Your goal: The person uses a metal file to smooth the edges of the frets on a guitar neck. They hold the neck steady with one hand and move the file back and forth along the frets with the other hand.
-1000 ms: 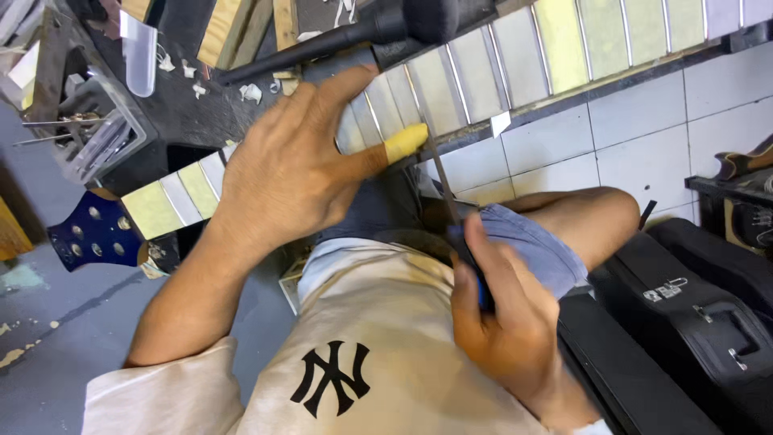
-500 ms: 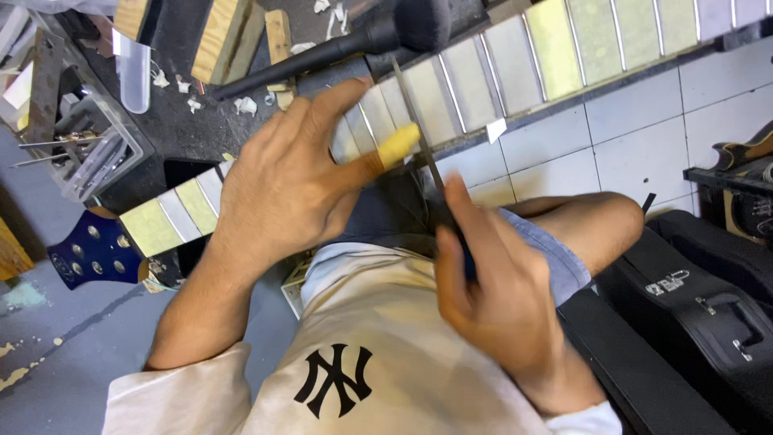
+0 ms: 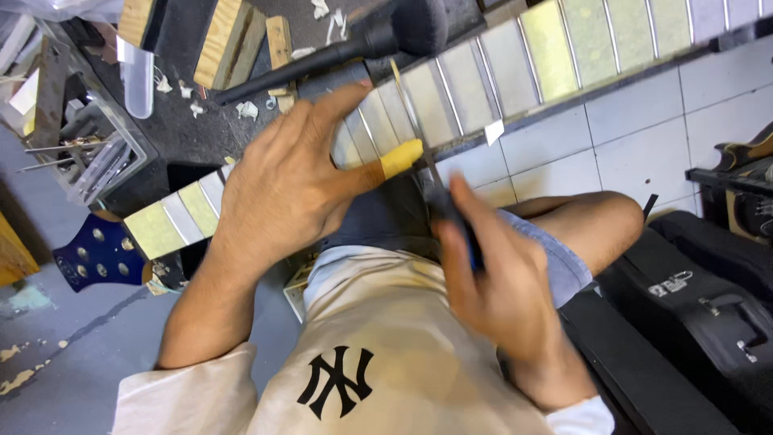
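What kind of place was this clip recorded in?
Most likely a guitar repair workshop. A long guitar neck with taped-off fret spaces lies across a dark bench, a blue headstock at its end. A black hard instrument case sits on the tiled floor, with wooden blocks on the bench.

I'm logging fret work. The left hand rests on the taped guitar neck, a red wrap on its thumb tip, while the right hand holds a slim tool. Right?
Not quite: the wrap on the left hand's thumb is yellow, as the head view shows. The rest holds: guitar neck, right hand, slim tool.

Head view, downward (close in)
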